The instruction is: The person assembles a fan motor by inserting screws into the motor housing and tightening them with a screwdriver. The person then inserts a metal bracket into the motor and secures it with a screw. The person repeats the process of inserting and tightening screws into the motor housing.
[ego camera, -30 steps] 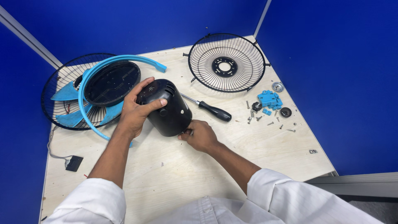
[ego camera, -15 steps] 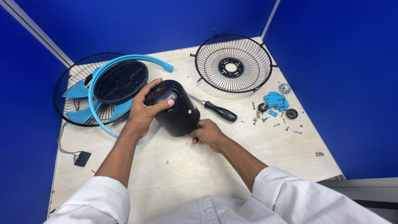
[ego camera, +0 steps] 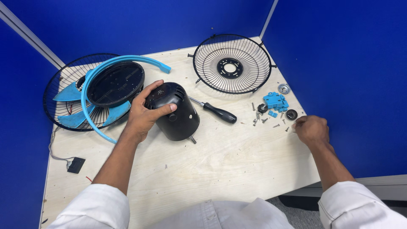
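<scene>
Right hand (ego camera: 311,129) moved off motor housing (ego camera: 176,112) to screws (ego camera: 258,120); screwdriver (ego camera: 216,112) between.

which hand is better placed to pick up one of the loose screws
Right. The right hand rests beside the loose screws near the table's edge, while the left hand grips the black motor housing.

**Items on the plywood surface, hands' work excluded**

- Plywood surface (ego camera: 220,169): pale, fills the frame's centre.
- Wire fan guard (ego camera: 232,63): black, round, upper centre-right.
- Second wire guard (ego camera: 55,91): upper left, carrying blue fan blades (ego camera: 70,92), a black round disc (ego camera: 115,83) and a curved blue ring piece (ego camera: 127,60).
- Screwdriver (ego camera: 214,111): black handle, centre.
- Blue plastic bracket (ego camera: 275,101): right of centre.
- Small black plug (ego camera: 76,165) on grey cord: lower left.
- Blue partition walls (ego camera: 339,63): behind.
</scene>
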